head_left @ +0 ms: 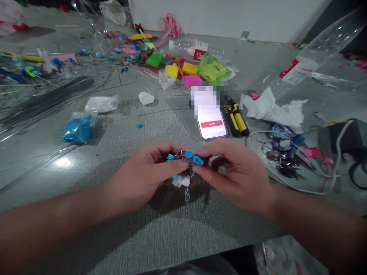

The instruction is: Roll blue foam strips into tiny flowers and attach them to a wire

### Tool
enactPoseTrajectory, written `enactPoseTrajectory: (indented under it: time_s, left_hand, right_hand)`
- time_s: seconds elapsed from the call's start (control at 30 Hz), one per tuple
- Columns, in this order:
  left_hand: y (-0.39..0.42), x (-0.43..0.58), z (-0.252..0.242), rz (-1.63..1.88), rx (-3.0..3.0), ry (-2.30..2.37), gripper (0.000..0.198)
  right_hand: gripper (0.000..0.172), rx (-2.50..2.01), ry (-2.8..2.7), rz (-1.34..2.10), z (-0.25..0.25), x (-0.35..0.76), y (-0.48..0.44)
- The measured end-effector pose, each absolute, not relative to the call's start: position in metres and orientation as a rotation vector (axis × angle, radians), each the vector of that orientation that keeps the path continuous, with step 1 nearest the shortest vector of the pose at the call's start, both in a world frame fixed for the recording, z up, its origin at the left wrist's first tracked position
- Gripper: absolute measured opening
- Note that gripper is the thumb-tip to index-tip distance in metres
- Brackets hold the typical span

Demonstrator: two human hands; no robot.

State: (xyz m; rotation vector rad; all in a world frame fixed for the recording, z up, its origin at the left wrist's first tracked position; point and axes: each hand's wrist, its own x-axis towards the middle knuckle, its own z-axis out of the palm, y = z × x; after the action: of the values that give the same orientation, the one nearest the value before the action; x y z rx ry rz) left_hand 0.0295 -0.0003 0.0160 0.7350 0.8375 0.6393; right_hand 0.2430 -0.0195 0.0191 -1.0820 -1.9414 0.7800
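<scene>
Head view: both hands (146, 173) hold blue-white piece (189, 154); chain (187, 194) dangles below.

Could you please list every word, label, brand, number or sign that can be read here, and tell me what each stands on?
No text can be read with certainty.
Phone: red button, lettering too small; upper screen pixelated.
Right-hand clear bottle: red-and-white label, print too blurred.
Clear bottle at the back: red-and-white label, likewise unreadable.
Green packet: small print, too blurred.

held blue-white ornament (189, 154), chain (187, 194) trailing
</scene>
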Motion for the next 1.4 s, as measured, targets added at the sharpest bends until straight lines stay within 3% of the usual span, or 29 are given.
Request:
enactPoseTrajectory:
  time_s: [0.3,0.5,0.9,1.1,1.4]
  left_hand:
    - [0.0003,0.0269,0.0143,0.635,0.764,0.839,0.014]
    - [0.0008,0.0276,0.0137,0.642,0.747,0.814,0.012]
    - [-0.0003,0.0271,0.0135,0.628,0.75,0.82,0.014]
    - [0.0024,0.0284,0.0183,0.597,0.753,0.864,0.014]
    - [0.0013,0.0278,0.018,0.616,0.734,0.896,0.017]
  right_hand:
    - [0.026,-0.979,-1.967,0.885,0.0245,0.2448,-0.0195]
    - [0.024,-1.013,-1.852,0.976,0.0179,0.2471,-0.0219]
    - [0.027,-0.931,-2.031,0.602,0.0269,0.2427,-0.0169]
    - [0.031,-0.949,-2.083,0.567,0.0258,0.2439,-0.0173]
    - [0.021,-1.012,-2.051,0.56,0.0236,0.2454,-0.019]
